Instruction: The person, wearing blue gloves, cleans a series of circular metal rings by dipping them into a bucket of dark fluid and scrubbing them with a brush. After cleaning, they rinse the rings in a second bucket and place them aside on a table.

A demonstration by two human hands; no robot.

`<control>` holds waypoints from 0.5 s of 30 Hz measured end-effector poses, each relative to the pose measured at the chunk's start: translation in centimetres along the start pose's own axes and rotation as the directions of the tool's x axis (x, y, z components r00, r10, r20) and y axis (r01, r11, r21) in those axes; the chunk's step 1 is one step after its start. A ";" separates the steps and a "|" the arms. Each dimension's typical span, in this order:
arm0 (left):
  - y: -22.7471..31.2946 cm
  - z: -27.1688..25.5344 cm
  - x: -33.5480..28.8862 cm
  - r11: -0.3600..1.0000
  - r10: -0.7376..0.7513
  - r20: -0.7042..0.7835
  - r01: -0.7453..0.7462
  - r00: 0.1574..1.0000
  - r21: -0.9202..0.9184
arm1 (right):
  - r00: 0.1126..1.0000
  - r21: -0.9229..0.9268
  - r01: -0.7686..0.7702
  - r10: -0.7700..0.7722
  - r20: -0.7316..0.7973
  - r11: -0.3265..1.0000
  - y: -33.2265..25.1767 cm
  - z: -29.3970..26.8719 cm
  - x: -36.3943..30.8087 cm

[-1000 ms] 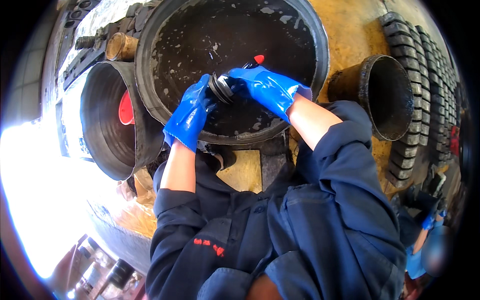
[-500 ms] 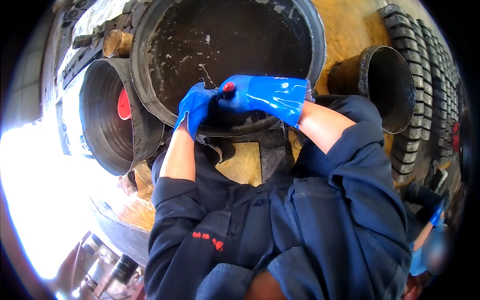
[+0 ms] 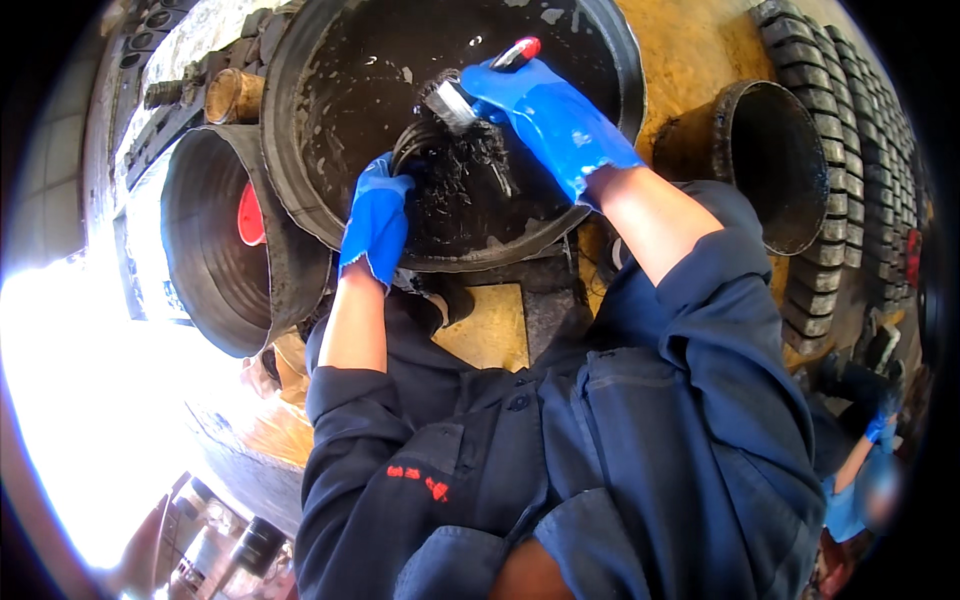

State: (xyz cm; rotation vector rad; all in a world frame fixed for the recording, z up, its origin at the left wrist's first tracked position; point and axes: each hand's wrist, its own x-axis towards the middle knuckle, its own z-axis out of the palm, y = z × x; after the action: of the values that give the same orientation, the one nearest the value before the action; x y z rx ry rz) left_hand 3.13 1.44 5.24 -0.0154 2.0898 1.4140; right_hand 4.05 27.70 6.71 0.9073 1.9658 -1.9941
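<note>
In a blue rubber glove, my right hand (image 3: 548, 108) grips a flat brush (image 3: 456, 104) with a pale metal band and a red-tipped handle. The bristles lie against a dark, wet, round part (image 3: 412, 146) that looks ring-shaped and grooved. My left hand (image 3: 376, 212), gloved likewise, is closed on the part's near left side; black liquid hides much of its shape. Both hands are over a wide round tub (image 3: 284, 172) of dark liquid, where the surface is splashed and rippled below the brush.
A grey drum (image 3: 215, 240) lies left of the tub with a red round thing (image 3: 251, 215) inside. A rusty can (image 3: 234, 96) is beyond it. At right are a dark open bucket (image 3: 722, 160) and a row of ribbed black tyres (image 3: 815, 130). Another person (image 3: 852, 490) works at lower right.
My hands have moved apart. The right hand has swung up and forward with the brush, whose band now shows. The round part has come into view at my left hand.
</note>
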 end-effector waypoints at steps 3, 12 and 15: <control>-1.3 -0.6 2.5 0.996 -0.017 -0.012 0.016 1.000 -0.087 | 0.973 0.175 0.154 -0.180 0.145 0.972 0.2 2.1 0.2; -2.0 0.3 2.7 0.892 0.086 -0.003 -0.079 0.996 -0.444 | 0.920 -0.123 0.318 -0.275 0.278 0.940 -1.4 3.2 -1.1; -1.8 -1.0 2.0 0.921 0.061 -0.001 -0.057 0.998 -0.385 | 0.960 0.024 0.195 -0.195 0.199 0.981 -0.5 3.3 -0.8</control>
State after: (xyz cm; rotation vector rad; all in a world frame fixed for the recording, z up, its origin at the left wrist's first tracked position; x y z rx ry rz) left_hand 1.64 0.44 3.04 -0.1036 1.7834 1.8373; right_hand 3.51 24.38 7.35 0.5047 2.0034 -2.0996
